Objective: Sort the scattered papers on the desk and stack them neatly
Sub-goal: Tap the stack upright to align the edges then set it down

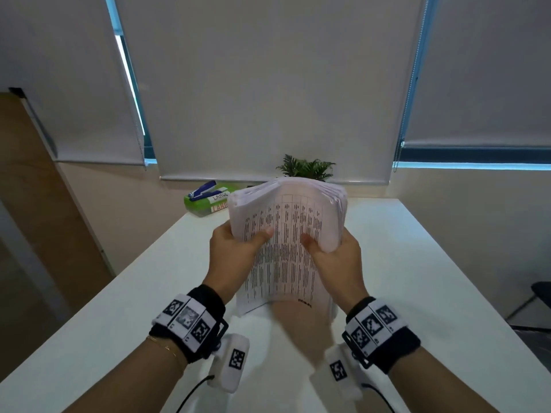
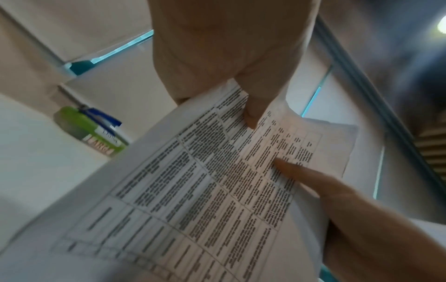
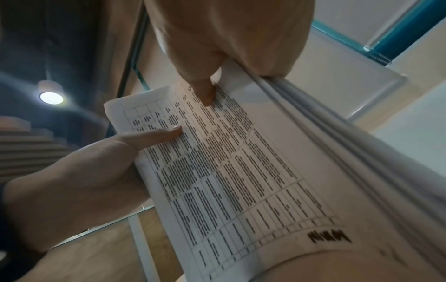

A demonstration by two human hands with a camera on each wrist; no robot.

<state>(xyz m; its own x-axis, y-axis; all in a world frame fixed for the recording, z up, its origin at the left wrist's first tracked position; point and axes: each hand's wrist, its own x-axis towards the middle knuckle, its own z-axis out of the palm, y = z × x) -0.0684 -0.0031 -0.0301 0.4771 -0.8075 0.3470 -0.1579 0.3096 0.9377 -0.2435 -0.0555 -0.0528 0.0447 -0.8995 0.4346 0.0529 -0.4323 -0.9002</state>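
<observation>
A thick stack of printed papers (image 1: 284,263) stands nearly upright over the white desk (image 1: 417,278), its top edge curling away from me. The front sheet carries a table of dark text. My left hand (image 1: 238,244) grips the stack's left edge with the thumb across the front sheet. On the opposite edge my right hand (image 1: 332,254) grips the same way. In the left wrist view my left hand (image 2: 229,47) comes down onto the papers (image 2: 193,190). The right wrist view shows my right hand (image 3: 229,38) pinching the papers (image 3: 241,171). The stack's lower edge is blurred.
A green box (image 1: 202,204) with a blue stapler (image 1: 204,189) on it sits at the desk's far left corner. Behind the stack stands a potted plant (image 1: 307,168). A dark chair (image 1: 536,305) is off the desk's right side. Window blinds hang behind.
</observation>
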